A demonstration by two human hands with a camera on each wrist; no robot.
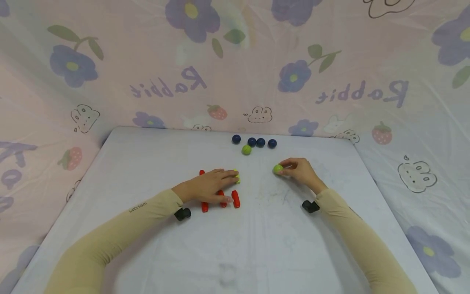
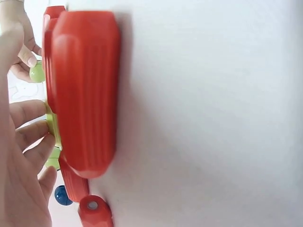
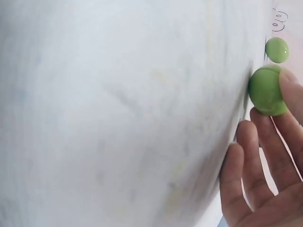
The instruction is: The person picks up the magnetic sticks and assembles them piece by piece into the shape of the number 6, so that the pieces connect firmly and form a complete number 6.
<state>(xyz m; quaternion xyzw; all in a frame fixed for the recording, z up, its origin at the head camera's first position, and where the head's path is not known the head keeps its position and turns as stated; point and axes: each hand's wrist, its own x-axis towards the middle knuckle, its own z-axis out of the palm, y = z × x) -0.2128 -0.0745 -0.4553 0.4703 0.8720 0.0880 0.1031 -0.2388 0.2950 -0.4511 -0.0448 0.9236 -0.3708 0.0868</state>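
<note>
My right hand (image 1: 302, 170) pinches a green ball (image 1: 278, 169) between thumb and fingers at the tabletop. In the right wrist view the thumb presses the near side of that ball (image 3: 266, 90), and the other fingers are spread below it. My left hand (image 1: 211, 186) lies palm down with fingers extended over several red ridged plastic bars (image 1: 236, 199). Its fingertips touch a yellow-green piece (image 1: 237, 178), mostly hidden beneath them. In the left wrist view, a large red bar (image 2: 87, 94) stands close to the camera and covers part of the others.
Several dark blue balls (image 1: 260, 142) sit near the table's back edge, with another green ball (image 1: 246, 150) just in front of them. The white table (image 1: 257, 253) meets a patterned cloth (image 1: 235, 94) at the back and sides. Black wrist cameras (image 1: 310, 206) hang under both forearms.
</note>
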